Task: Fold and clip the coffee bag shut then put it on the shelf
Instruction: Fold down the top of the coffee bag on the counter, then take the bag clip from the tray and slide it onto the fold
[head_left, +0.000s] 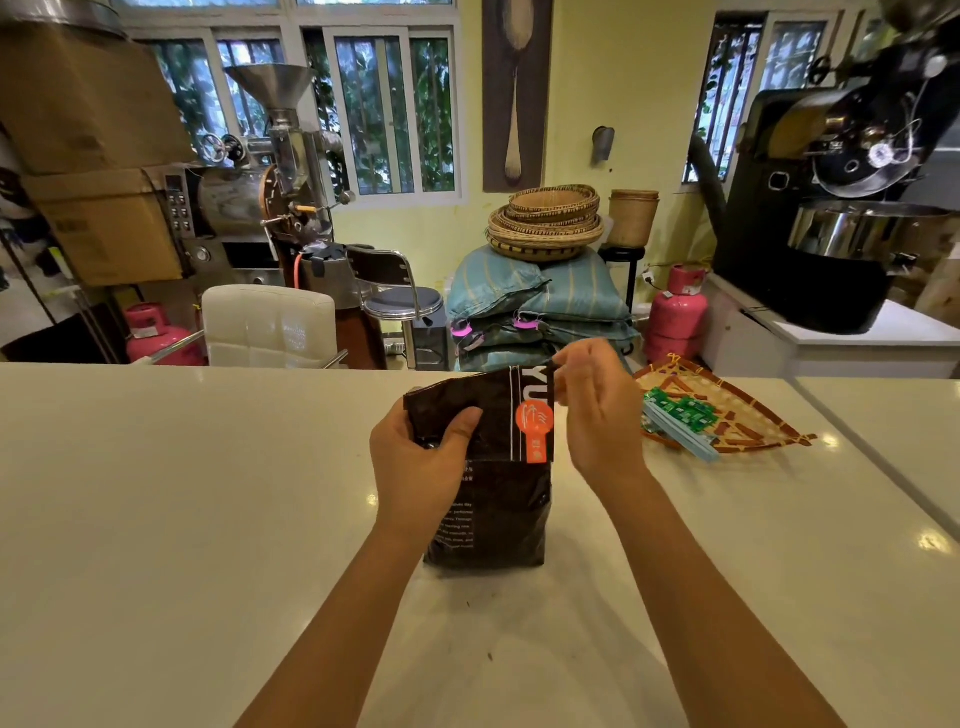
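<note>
Dark coffee bag (493, 467) is stood upright on the white counter (182, 493), frame centre. Top section is folded over toward the camera, orange label showing. Left hand (415, 462) is closed on the bag's left upper edge at 9 o'clock, thumb pressed on the front of the flap. Right hand (597, 410) is set at 3 o'clock of the bag; top right corner of the flap is pinched between thumb and forefinger, other fingers loosely curled. Woven tray (753, 415) with blue-green clips (680, 421) is seen near the right hand, at 3 o'clock, apart from the bag.
</note>
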